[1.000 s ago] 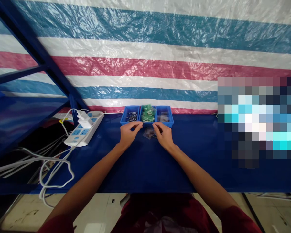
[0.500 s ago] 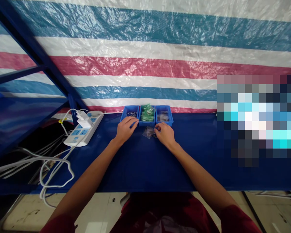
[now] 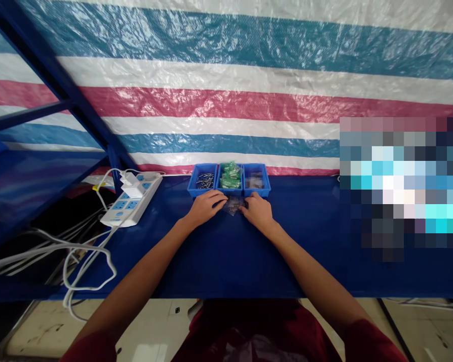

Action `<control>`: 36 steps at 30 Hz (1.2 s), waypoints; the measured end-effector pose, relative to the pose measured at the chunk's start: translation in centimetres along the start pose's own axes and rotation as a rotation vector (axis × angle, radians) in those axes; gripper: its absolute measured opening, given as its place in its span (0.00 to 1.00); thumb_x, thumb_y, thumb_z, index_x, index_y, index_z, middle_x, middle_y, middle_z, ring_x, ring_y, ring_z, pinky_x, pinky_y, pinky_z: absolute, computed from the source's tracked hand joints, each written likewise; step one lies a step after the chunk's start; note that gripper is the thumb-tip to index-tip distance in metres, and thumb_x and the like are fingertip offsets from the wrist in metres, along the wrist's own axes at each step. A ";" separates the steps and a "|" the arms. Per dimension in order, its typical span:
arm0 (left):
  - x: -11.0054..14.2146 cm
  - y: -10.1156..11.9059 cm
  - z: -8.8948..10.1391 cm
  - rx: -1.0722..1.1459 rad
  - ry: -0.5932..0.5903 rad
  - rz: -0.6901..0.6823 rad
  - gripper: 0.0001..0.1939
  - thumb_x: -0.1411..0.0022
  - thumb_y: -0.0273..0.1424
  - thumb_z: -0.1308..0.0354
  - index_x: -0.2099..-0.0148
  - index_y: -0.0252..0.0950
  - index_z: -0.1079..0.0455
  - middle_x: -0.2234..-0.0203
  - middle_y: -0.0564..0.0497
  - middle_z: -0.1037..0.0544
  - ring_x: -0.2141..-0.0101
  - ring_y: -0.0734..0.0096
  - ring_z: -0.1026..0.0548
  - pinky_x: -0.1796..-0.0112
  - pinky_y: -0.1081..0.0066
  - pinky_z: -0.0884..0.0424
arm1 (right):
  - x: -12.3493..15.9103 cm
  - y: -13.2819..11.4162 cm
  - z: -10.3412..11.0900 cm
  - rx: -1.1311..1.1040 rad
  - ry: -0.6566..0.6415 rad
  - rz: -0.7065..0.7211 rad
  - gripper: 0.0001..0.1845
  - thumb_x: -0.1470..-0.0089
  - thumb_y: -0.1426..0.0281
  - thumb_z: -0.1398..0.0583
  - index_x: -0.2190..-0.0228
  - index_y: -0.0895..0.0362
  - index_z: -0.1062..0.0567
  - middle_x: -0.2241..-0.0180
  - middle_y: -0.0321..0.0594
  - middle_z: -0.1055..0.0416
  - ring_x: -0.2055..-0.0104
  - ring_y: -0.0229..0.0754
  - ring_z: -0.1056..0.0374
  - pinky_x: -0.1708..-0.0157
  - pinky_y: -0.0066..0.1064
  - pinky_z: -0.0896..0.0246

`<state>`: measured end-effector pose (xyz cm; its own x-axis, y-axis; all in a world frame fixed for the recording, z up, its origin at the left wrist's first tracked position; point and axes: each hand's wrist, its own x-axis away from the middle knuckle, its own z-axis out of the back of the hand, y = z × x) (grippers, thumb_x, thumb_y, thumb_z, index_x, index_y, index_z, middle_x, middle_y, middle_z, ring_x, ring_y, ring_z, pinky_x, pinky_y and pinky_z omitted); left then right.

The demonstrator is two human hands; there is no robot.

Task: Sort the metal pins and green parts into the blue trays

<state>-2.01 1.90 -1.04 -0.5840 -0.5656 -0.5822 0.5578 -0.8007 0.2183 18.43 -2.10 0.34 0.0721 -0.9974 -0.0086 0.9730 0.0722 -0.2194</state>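
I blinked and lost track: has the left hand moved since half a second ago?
Yes: judged against the left blue bin, the left hand has moved rightward, towards the clear bag.

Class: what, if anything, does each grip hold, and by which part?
It cannot be told: left grip and right grip are at opposite sides of the clear bag.

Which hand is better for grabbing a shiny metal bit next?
Probably the left hand: it's just in front of the blue box with the metal bits. The right hand is farther off, at the right side of the clear bag.
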 end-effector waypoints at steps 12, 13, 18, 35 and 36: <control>0.0 0.2 0.0 0.028 -0.074 0.014 0.14 0.31 0.33 0.52 0.59 0.35 0.25 0.63 0.45 0.20 0.61 0.65 0.23 0.56 0.67 0.27 | 0.1 0.0 -0.4 -0.034 0.108 0.124 0.10 0.41 0.70 0.45 0.65 0.56 0.24 0.58 0.44 0.27 0.64 0.43 0.28 0.69 0.31 0.40; 0.0 0.3 0.0 0.038 -0.073 0.024 0.14 0.32 0.33 0.52 0.59 0.35 0.25 0.63 0.45 0.20 0.61 0.65 0.23 0.56 0.67 0.28 | 0.1 0.0 -0.4 -0.045 0.124 0.133 0.10 0.41 0.70 0.45 0.65 0.56 0.24 0.58 0.44 0.27 0.65 0.43 0.28 0.70 0.31 0.40; -0.2 0.7 0.1 0.154 -0.023 0.171 0.14 0.33 0.37 0.49 0.53 0.37 0.26 0.60 0.46 0.21 0.63 0.66 0.23 0.61 0.69 0.27 | 0.1 0.0 -0.4 -0.157 0.265 0.183 0.11 0.37 0.69 0.48 0.62 0.57 0.26 0.60 0.43 0.26 0.66 0.42 0.30 0.71 0.29 0.42; -1.1 2.7 1.1 0.762 0.022 0.495 0.14 0.40 0.40 0.41 0.65 0.32 0.27 0.75 0.49 0.22 0.76 0.71 0.26 0.76 0.74 0.31 | 0.6 0.0 -0.6 -0.718 0.457 0.348 0.16 0.36 0.64 0.51 0.55 0.57 0.29 0.64 0.42 0.26 0.71 0.37 0.31 0.64 0.29 0.35; -1.1 2.6 1.1 0.788 0.035 0.501 0.14 0.40 0.40 0.40 0.64 0.32 0.27 0.76 0.49 0.22 0.76 0.71 0.26 0.77 0.74 0.31 | 0.7 0.0 -0.6 -0.720 0.457 0.365 0.17 0.36 0.65 0.52 0.53 0.56 0.29 0.63 0.42 0.26 0.71 0.37 0.31 0.64 0.30 0.34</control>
<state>-0.53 0.20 1.00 -0.3580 -0.8852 -0.2971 0.1713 -0.3751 0.9110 18.38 -2.75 -0.21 0.1051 -0.8306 -0.5469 0.5251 0.5134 -0.6788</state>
